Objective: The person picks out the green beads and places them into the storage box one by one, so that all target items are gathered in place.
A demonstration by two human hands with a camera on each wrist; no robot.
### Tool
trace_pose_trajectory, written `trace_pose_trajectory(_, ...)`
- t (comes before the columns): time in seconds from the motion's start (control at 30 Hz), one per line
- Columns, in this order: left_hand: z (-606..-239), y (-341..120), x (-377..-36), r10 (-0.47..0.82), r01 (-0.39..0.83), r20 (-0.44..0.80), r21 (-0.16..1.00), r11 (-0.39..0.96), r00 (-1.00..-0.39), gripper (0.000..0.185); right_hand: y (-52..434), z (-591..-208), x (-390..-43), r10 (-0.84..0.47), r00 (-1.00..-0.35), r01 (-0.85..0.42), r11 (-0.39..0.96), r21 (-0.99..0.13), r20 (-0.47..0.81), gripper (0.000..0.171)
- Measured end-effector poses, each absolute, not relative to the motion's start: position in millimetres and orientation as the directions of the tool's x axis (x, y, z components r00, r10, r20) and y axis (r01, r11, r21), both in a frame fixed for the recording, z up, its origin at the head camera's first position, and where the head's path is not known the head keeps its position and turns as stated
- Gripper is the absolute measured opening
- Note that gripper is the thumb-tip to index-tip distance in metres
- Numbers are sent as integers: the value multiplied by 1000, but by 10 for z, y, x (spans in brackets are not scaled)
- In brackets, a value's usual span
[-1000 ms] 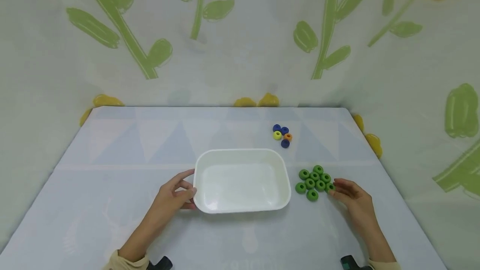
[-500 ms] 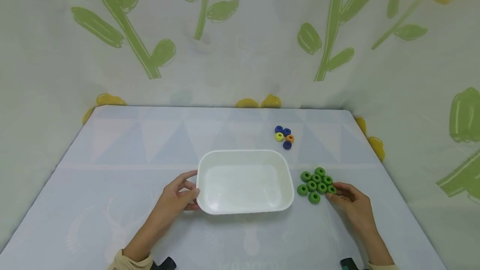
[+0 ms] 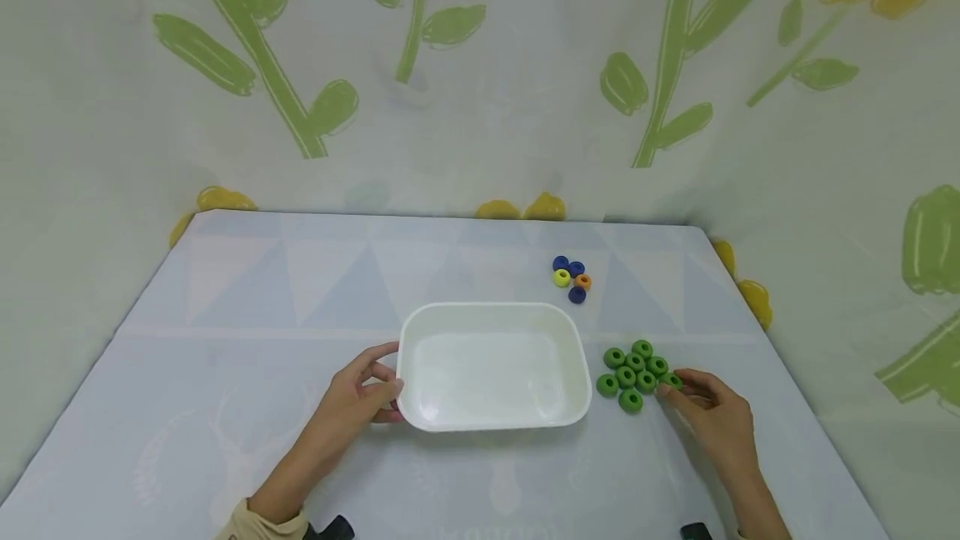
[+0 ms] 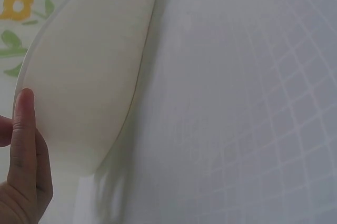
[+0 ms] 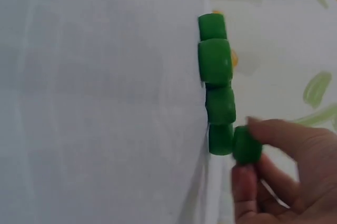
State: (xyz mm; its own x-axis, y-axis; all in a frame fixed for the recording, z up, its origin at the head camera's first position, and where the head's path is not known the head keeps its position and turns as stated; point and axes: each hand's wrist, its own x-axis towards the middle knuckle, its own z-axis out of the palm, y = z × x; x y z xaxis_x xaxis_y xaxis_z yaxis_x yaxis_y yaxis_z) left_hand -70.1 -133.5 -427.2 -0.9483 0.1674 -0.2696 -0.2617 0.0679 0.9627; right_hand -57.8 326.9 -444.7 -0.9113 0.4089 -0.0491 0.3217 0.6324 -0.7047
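Note:
A white rectangular tray (image 3: 493,369) stands mid-table. My left hand (image 3: 356,397) holds its left end, thumb at the rim; in the left wrist view fingers (image 4: 24,129) lie against the tray's outer wall (image 4: 89,71). To the right of the tray lies a cluster of green beads (image 3: 634,362), each with a hole. At the cluster's right side my right hand (image 3: 716,419) pinches one green bead (image 5: 247,145) between thumb and fingers. The right wrist view has this bead slightly raised from the table, close beside the other green beads (image 5: 216,61).
Behind the tray's right corner sits a small group of beads: blue beads (image 3: 577,295), a yellow bead (image 3: 562,277) and an orange bead (image 3: 582,282). The patterned table (image 3: 247,357) meets a flower-printed curtain (image 3: 480,123) at the back and sides.
The view has shifted slightly. My right hand, at the green bead throughout, has lifted that bead a little off the table. The left hand keeps its hold on the tray.

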Motion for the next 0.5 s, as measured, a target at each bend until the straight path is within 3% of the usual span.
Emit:
trace_pose_trajectory(0.1,-4272,-1323,-702,169,-265,-272,962,64,-947,57,3163,-4359,-576,380,-924,220,633,-742,51,41)
trace_pose_trajectory(0.27,-4271,-1306,-702,170,-269,-276,961,61,-946,57,2784,-4147,-623,183,-959,-49,642,-765,215,35)
trace_pose_trajectory(0.5,-4281,-1270,-709,182,-265,-271,963,56,-945,57,2105,-4027,-800,-95,-964,-253,616,-746,248,32)
